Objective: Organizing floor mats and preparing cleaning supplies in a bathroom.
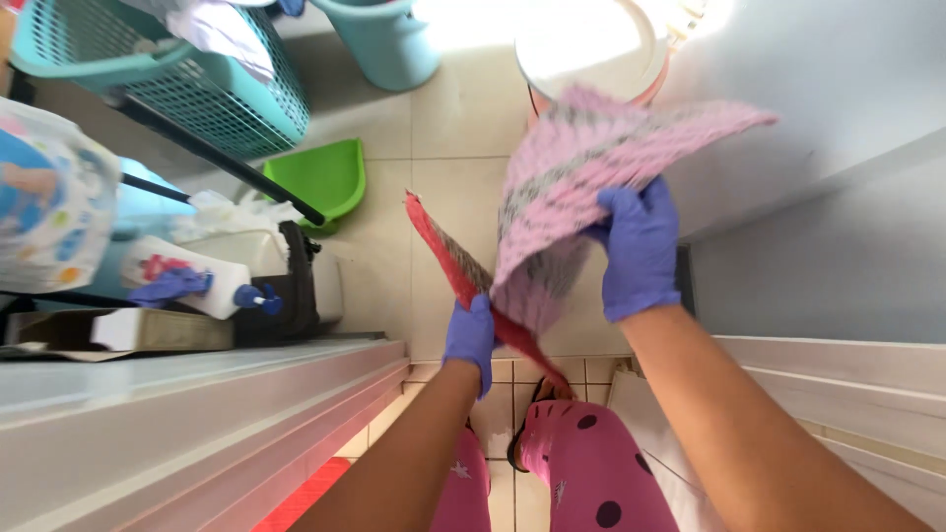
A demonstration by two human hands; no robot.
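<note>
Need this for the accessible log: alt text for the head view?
Two hands in purple gloves, left hand and right hand, hold up a pink and red cloth over a tiled floor. A teal laundry basket and green dustpan sit nearby.

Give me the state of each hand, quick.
Left hand: closed, gripping the lower red edge of the pink cloth.
Right hand: closed, gripping the same pink cloth higher up, holding it raised.

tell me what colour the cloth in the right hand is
Pink with grey stripes, seen in the head view.
</note>
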